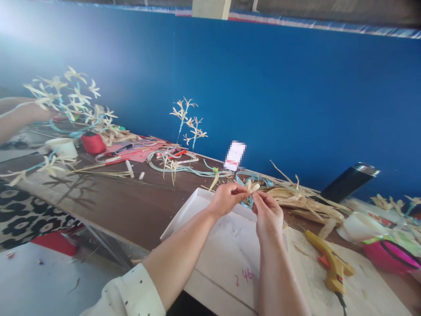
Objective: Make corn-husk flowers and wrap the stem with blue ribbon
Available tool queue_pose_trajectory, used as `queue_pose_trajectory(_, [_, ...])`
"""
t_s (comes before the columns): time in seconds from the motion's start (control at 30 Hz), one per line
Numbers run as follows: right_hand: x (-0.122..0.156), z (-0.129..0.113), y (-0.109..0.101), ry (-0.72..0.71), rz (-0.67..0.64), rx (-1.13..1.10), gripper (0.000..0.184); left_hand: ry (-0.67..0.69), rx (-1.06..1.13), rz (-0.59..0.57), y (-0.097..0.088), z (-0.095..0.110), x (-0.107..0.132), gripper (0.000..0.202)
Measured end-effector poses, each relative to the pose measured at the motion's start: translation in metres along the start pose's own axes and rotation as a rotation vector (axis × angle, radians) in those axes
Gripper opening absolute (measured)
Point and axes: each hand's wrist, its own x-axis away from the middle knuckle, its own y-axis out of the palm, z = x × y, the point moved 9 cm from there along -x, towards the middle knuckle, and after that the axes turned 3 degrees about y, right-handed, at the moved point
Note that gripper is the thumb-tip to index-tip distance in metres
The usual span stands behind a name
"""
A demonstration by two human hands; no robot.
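Observation:
My left hand (226, 198) and my right hand (270, 215) meet above a white box lid (184, 215). Between their fingertips is a small pale flower (253, 187) made of dried husk-like strips, its petals pointing up. Both hands pinch it near its base; the fingers cover the lower part. Just beyond lie a light blue ribbon (266, 181) and a bundle of dried husk strips (305, 202). A loose pale petal strip with a green tip (214, 179) lies left of my left hand.
A yellow glue gun (330, 259) lies on paper at the right, near a white cup (362, 227), a pink pouch (391, 256) and a dark flask (348, 182). Finished flower sprays (182, 113) stand by the blue wall. At far left, another person's arm (23, 114) reaches toward a flower bunch (77, 96).

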Motion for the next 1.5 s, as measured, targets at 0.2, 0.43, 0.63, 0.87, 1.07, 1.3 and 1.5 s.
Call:
queue_pose_trajectory(0.2, [-0.001, 0.006, -0.001, 0.067, 0.024, -0.144, 0.026, -0.02, 0.012, 0.045, -0.006, -0.002, -0.001, 0.029])
queue_pose_trajectory(0.43, [0.003, 0.004, 0.006, 0.1, -0.036, -0.243, 0.022, -0.027, -0.003, 0.075, -0.008, 0.003, 0.0, 0.028])
queue_pose_trajectory(0.63, [0.005, 0.003, 0.011, 0.1, -0.073, -0.255, 0.022, -0.019, 0.009, 0.068, -0.005, 0.002, 0.001, 0.026])
queue_pose_trajectory(0.87, [0.005, 0.002, 0.012, 0.077, -0.079, -0.248, 0.02, -0.053, 0.049, 0.09, -0.007, -0.002, 0.0, 0.027])
queue_pose_trajectory(1.07, [0.005, -0.002, 0.008, 0.013, -0.044, -0.194, 0.019, -0.088, 0.058, 0.104, -0.008, -0.005, 0.0, 0.03])
queue_pose_trajectory(1.3, [0.004, -0.001, 0.004, 0.01, 0.003, -0.182, 0.021, -0.11, 0.057, 0.095, -0.009, -0.006, 0.0, 0.031])
queue_pose_trajectory(1.5, [0.006, -0.003, 0.006, 0.01, -0.005, -0.172, 0.021, -0.119, 0.099, 0.085, -0.007, -0.007, 0.0, 0.033])
